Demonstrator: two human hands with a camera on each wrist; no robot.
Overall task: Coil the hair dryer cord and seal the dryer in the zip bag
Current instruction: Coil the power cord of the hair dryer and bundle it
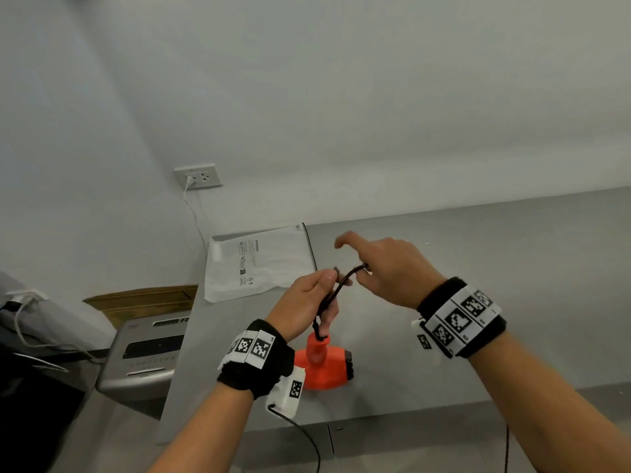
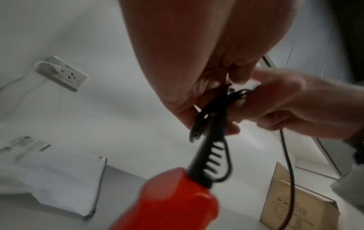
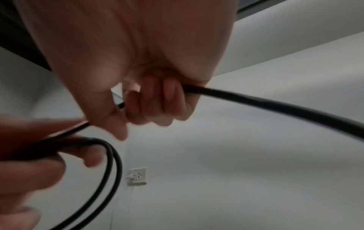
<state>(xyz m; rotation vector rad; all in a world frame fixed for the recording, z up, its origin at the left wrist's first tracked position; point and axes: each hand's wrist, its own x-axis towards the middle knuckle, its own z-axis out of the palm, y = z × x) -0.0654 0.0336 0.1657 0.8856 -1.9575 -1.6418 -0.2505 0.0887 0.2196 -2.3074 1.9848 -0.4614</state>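
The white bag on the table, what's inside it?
Nothing shows inside: the white bag lies flat on the table, but it isn't see-through. The orange hair dryer sits outside while both hands hold its cord.

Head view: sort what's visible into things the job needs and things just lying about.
Needed:
- orange plastic hair dryer
- its black cord, held by left hand and right hand
- white zip bag

Lying about:
- white wall socket
- brown cardboard box
- grey machine
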